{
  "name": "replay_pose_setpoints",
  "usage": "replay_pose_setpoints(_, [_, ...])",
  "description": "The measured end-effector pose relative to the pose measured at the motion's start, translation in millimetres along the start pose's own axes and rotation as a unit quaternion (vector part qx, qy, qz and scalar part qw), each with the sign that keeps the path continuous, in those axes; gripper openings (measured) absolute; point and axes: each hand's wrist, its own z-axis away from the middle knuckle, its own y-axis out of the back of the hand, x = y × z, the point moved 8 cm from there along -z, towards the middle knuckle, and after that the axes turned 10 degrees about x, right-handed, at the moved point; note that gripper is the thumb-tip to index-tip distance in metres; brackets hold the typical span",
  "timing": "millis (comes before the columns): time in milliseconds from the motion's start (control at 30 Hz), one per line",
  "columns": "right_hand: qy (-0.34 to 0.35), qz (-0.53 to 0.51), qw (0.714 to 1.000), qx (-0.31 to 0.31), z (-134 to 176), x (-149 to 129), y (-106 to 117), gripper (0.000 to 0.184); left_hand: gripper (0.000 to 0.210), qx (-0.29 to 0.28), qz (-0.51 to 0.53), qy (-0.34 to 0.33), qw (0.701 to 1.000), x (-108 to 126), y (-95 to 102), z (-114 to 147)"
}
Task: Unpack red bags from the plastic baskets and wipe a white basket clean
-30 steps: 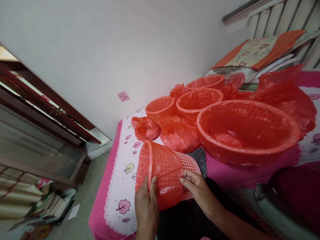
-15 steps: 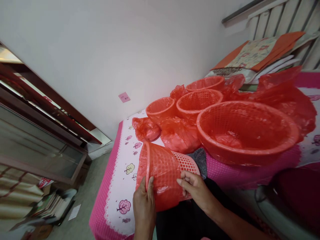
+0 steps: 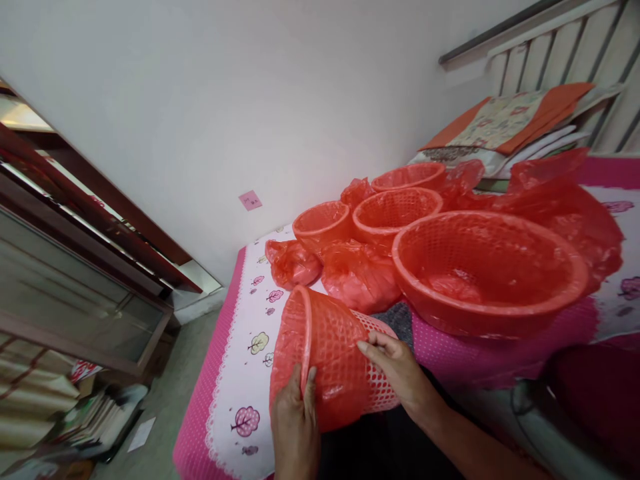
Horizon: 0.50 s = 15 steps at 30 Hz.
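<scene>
Basket (image 3: pixel 379 388) tipped, partly in red film (image 3: pixel 333 360)!
Left hand (image 3: pixel 296 415) clamps rim (image 3: pixel 308 333), right hand (image 3: pixel 397 370) touches film, pinch unclear; base hidden.

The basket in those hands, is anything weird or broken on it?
No damage shows. The held basket is tipped sideways, and its red bag covers the rim but leaves the narrow end bare, so it looks half-dressed; the big basket stands upright.

No text can be read clearly. The pink note (image 3: pixel 251 200) on the white wall (image 3: pixel 200 120) bears small dark marks; the red-and-white print (image 3: pixel 85 369) at lower left is too blurred.
</scene>
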Motion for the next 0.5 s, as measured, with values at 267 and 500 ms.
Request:
replay_pose_setpoints(267, [0.117, 0.102, 0.986, 0.057, -18, -6, 33, 0.034, 0.063, 0.013, 0.009, -0.017, 1.0, 1, 9.0, 0])
replay_pose_setpoints(500, [0.399, 0.307, 0.864, -0.004, 6, 3, 16, 0.053, 0.056, 0.015, 0.031, -0.038, 0.999, -2, 18.2, 0])
